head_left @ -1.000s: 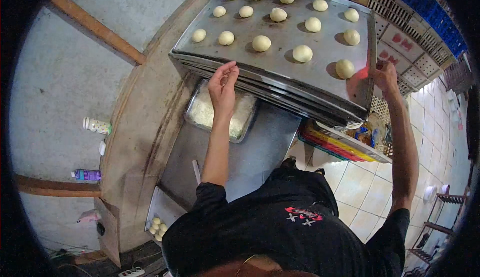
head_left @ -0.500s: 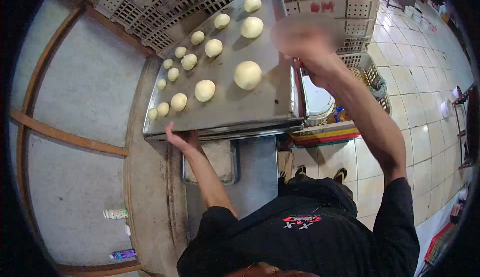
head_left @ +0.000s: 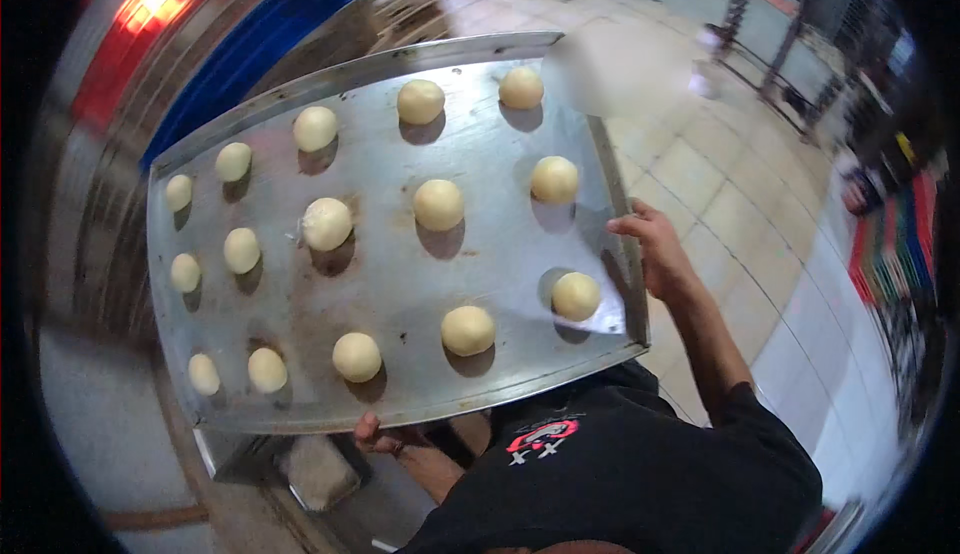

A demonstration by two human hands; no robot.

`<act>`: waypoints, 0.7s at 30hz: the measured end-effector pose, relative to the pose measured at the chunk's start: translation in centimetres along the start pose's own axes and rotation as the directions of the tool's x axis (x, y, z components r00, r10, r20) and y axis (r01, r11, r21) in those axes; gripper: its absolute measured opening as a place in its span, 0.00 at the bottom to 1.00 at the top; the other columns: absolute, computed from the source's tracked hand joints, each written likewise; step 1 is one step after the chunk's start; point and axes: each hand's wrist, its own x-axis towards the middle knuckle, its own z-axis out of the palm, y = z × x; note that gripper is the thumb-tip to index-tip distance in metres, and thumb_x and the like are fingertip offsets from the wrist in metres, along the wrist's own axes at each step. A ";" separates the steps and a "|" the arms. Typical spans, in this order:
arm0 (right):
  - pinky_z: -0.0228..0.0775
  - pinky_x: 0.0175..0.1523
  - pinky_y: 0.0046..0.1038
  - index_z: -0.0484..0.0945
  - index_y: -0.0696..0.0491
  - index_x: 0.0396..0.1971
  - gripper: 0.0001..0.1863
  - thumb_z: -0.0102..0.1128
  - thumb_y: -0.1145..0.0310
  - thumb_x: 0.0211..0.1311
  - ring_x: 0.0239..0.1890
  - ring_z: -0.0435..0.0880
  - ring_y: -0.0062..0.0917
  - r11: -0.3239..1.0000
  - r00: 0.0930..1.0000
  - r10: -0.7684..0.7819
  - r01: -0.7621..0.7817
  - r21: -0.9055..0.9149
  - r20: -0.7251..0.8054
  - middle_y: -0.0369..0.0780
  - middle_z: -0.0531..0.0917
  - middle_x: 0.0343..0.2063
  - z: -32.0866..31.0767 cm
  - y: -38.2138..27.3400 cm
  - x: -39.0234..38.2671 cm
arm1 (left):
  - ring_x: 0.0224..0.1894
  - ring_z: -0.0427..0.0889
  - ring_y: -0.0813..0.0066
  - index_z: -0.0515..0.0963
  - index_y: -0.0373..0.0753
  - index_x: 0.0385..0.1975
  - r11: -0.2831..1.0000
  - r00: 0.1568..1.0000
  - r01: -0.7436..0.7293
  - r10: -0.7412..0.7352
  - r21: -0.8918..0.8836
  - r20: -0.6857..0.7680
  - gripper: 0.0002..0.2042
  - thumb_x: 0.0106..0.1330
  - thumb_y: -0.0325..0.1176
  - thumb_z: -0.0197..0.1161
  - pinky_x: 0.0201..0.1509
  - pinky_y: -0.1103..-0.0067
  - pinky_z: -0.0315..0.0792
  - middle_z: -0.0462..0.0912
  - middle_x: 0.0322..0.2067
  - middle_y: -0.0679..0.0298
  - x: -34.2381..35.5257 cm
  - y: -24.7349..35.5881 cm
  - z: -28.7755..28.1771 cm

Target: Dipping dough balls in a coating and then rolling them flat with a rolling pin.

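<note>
A large metal baking tray (head_left: 395,274) spans the middle of the view, held up in front of my body. Rows of pale, round dough balls (head_left: 439,205) rest on it, spaced apart. My right hand (head_left: 660,252) grips its right rim, thumb over the edge and the other fingers partly hidden behind. Along the near edge, my left hand (head_left: 382,438) supports the tray from below; its fingertips show at the rim, while the rest of the fingers are hidden underneath. Below the tray's near left corner is a metal edge (head_left: 212,454) of something mostly covered.
Blue (head_left: 250,59) and red (head_left: 130,39) crates are stacked at the far left, blurred. A small pan (head_left: 318,474) with pale contents lies below the tray. Tiled floor (head_left: 720,194) stretches right, toward a dark rack (head_left: 790,54) and a multicoloured striped item (head_left: 900,239).
The tray has come away from the spot by the crates and now hangs nearer my body. My right hand has shifted down to its right rim. The view has turned rightward.
</note>
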 end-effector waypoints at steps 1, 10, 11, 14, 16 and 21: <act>0.72 0.43 0.26 0.76 0.62 0.46 0.19 0.63 0.68 0.56 0.35 0.79 0.24 0.993 0.996 -0.044 0.035 -0.113 -0.073 0.40 0.82 0.34 -3.6 -1.7 -0.9 | 0.30 0.71 0.72 0.69 0.43 0.15 0.996 0.994 0.090 -0.088 -0.024 0.068 0.06 0.43 0.35 0.58 0.38 0.73 0.68 0.67 0.20 0.69 0.6 -1.6 -0.5; 0.68 0.35 0.27 0.81 0.60 0.32 0.16 0.61 0.59 0.63 0.27 0.75 0.20 0.895 0.543 -0.343 -0.059 -0.443 -0.766 0.37 0.79 0.22 -2.3 0.6 -17.2 | 0.30 0.78 0.63 0.75 0.38 0.27 0.523 0.225 0.799 -0.719 0.298 0.657 0.04 0.52 0.28 0.59 0.38 0.66 0.74 0.78 0.29 0.63 -0.5 -6.7 5.1; 0.66 0.35 0.25 0.80 0.60 0.33 0.15 0.60 0.61 0.64 0.28 0.74 0.18 0.902 0.453 -0.358 -0.058 -0.427 -0.817 0.34 0.79 0.23 -4.5 0.2 -19.0 | 0.30 0.79 0.62 0.76 0.38 0.29 0.438 0.098 0.823 -0.736 0.361 0.669 0.04 0.53 0.27 0.59 0.38 0.65 0.75 0.79 0.30 0.62 -1.0 -8.5 6.7; 0.66 0.35 0.24 0.81 0.61 0.35 0.13 0.58 0.64 0.65 0.30 0.73 0.17 0.922 0.333 -0.353 -0.035 -0.385 -0.874 0.33 0.79 0.26 -9.7 -1.6 -19.5 | 0.32 0.80 0.60 0.77 0.36 0.33 0.281 -0.088 0.843 -0.769 0.458 0.633 0.07 0.54 0.26 0.59 0.38 0.65 0.76 0.81 0.33 0.60 -5.2 -9.0 14.8; 0.67 0.37 0.25 0.81 0.62 0.39 0.14 0.58 0.65 0.65 0.31 0.74 0.19 0.917 0.253 -0.291 -0.201 -0.344 -0.923 0.35 0.80 0.28 -14.5 -0.6 -20.1 | 0.35 0.80 0.59 0.77 0.33 0.38 0.067 -0.359 0.792 -0.753 0.606 0.552 0.12 0.53 0.26 0.59 0.37 0.67 0.76 0.81 0.36 0.58 -11.1 -10.8 25.6; 0.68 0.40 0.27 0.79 0.66 0.38 0.16 0.58 0.66 0.61 0.33 0.77 0.23 0.961 -0.051 -0.272 0.039 -0.274 -0.961 0.39 0.81 0.31 -23.4 -3.6 -19.2 | 0.11 0.72 0.73 0.76 0.31 0.23 0.135 -0.511 0.507 -0.748 0.851 0.423 0.07 0.54 0.29 0.60 0.10 0.80 0.61 0.78 0.18 0.59 -26.1 -19.0 40.3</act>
